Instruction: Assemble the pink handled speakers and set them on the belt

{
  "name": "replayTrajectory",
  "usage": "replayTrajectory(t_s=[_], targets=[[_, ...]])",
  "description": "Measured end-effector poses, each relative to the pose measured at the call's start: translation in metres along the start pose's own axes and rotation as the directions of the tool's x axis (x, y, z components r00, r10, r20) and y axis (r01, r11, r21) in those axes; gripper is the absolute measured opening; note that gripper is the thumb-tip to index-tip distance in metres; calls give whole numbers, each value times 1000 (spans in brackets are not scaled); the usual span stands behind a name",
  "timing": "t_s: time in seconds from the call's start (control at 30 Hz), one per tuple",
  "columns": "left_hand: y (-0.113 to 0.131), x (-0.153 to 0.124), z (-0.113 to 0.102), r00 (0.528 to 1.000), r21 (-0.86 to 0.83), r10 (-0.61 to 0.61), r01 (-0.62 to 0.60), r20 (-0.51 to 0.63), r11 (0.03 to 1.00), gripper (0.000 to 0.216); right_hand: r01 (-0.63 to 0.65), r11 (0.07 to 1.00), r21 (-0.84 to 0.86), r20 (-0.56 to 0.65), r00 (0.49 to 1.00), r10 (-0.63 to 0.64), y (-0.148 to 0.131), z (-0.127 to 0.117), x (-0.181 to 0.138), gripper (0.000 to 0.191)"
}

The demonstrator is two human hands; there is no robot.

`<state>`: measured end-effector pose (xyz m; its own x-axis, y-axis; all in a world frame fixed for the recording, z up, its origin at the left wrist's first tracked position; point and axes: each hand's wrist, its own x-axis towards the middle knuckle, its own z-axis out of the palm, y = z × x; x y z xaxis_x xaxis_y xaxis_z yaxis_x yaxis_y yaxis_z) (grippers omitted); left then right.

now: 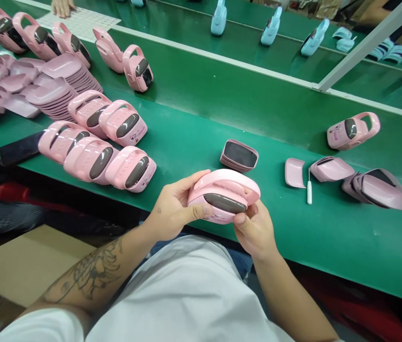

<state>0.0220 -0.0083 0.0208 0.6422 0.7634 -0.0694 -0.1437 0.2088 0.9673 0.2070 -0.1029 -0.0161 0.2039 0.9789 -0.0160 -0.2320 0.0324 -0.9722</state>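
— Hands: what are they on?
— Seen from the head camera, both sets of fingers are closed around one pink casing (224,187), held over the near edge of the bench (222,114). My left hand (172,209) cups its left end, thumb (201,210) pressed against the dark panel (224,203). My right hand (254,232) pinches the right end from below.
— How would you do it well?
— I'd judge it needs even thumb pressure along the panel, with the right hand as a brace and no smears on the glossy face.
— What's close by?
— A stack of dark panels (239,155) just beyond, a white pick (309,187) to the right, and a cluster of pink units (101,159) well apart on the left.
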Motion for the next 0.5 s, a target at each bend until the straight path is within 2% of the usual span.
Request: replayTrajectory(t_s=[0.13,0.2,0.27,0.33,0.43,0.5], targets=[[-7,9,-8,996,161,80,-85,37,983,55,8,991,-134,-137,990,-26,4,3,-3,86],[-16,17,-9,990,158,131,-120,-61,980,62,-14,979,-204,-201,979,-27,5,8,-4,90],[-25,25,-8,974,112,151,-133,-171,985,80,-24,971,-237,-236,971,-33,4,13,-4,92],[-32,34,-6,964,89,145,-128,-225,988,88,-20,968,-249,-246,968,-43,4,17,-4,91],[-38,45,-2,950,102,131,-106,-283,989,80,36,950,-311,-214,971,-106,9,21,-2,84],[-43,51,2,924,119,141,-105,-356,987,75,133,911,-391,-198,954,-224,15,23,4,75]])
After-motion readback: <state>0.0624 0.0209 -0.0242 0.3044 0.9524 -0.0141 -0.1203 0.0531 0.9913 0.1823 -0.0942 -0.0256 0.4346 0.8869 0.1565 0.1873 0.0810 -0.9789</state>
